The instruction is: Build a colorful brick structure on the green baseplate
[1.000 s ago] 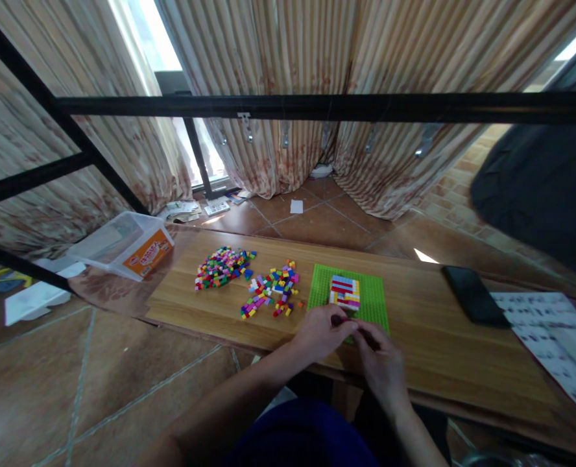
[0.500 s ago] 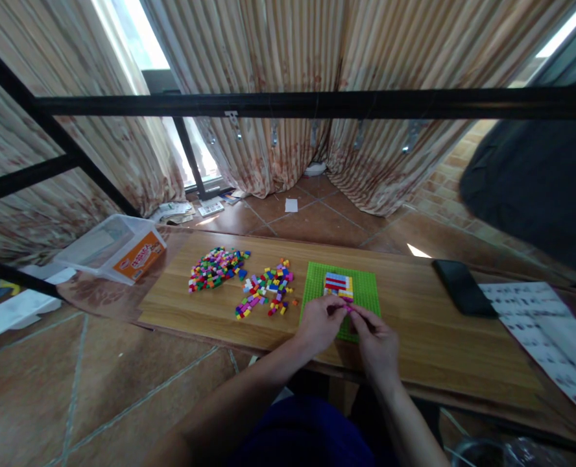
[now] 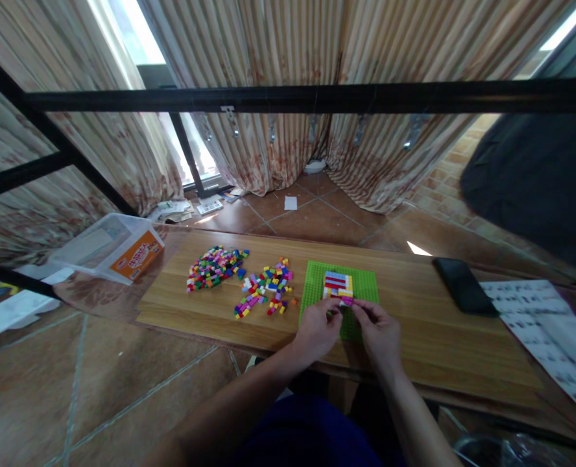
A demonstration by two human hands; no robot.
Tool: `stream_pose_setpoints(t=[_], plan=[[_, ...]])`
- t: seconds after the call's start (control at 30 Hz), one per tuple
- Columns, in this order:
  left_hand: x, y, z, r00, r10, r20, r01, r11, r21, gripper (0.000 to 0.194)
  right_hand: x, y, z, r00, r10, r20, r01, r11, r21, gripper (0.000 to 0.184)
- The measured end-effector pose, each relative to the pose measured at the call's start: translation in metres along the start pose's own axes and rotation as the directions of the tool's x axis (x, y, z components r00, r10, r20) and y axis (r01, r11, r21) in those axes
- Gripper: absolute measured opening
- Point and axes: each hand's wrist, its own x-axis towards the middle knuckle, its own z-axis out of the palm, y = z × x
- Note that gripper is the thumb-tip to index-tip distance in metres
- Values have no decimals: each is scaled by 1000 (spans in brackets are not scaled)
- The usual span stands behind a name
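Note:
A green studded baseplate [image 3: 312,285] lies on the wooden board, bearing a small build of toy bricks [image 3: 337,281] in red, blue, white and yellow rows. At the build's near edge, a magenta toy brick [image 3: 347,301] shows between my fingertips. My left hand [image 3: 318,329] is closed, pinching at the brick's left side. From the right, my right hand [image 3: 380,329] pinches its other end with thumb and forefinger. My fingers partly hide the brick, so I cannot tell whether it is pressed onto the build.
Left of the baseplate lie a spread of loose bricks [image 3: 268,285] and a denser brick pile [image 3: 216,267]. A clear plastic box [image 3: 108,246] with an orange label stands at the far left. To the right are a black phone [image 3: 464,285] and printed sheets [image 3: 536,318]. A black rail [image 3: 288,97] crosses beyond.
The view has shifted so that everything sits further left. Between my fingers, a dark reddish piece was seen first, then magenta. My hands have moved up against the build's near edge.

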Motion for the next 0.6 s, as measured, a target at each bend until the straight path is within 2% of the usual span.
stream_pose_setpoints(t=[0.13,0.33,0.6], plan=[[-3,1,1,1000,23,15,-24,999,28,37,0,-3,0,999,-38,25,38,999,-10,31],[-4,-1,1,999,37,25,-40,994,101,40,0,-5,3,998,-55,-3,55,998,-10,28],[-8,-1,1,995,91,52,-101,967,232,51,6,4,7,998,31,-48,-28,998,57,32]])
